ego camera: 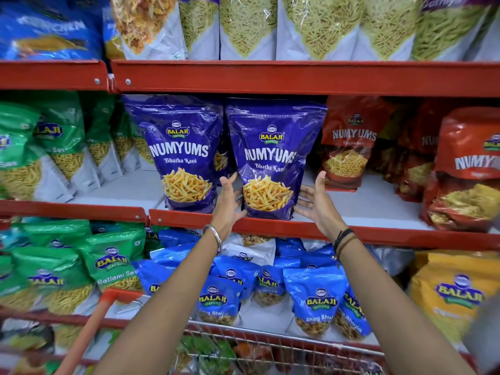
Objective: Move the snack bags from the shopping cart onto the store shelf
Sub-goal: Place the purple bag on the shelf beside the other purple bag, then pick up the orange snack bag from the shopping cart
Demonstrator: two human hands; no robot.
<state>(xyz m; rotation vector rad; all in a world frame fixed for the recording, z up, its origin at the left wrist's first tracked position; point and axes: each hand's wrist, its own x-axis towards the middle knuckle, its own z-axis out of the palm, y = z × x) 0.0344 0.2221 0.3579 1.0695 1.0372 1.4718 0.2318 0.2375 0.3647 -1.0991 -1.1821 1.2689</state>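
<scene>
Both hands are spread wide with fingers splayed, the left hand (230, 196) touching the lower left side of a glossy purple standing snack bag (273, 161), the right hand (315, 200) just beside its right side (contact unclear). The bag stands upright at the front edge of the red-lipped middle shelf (338, 230), just beside a matching purple bag (184, 152). Bare shelf lies open rightward toward the red bags (349, 144). The red wire shopping cart (270, 345) sits below.
</scene>
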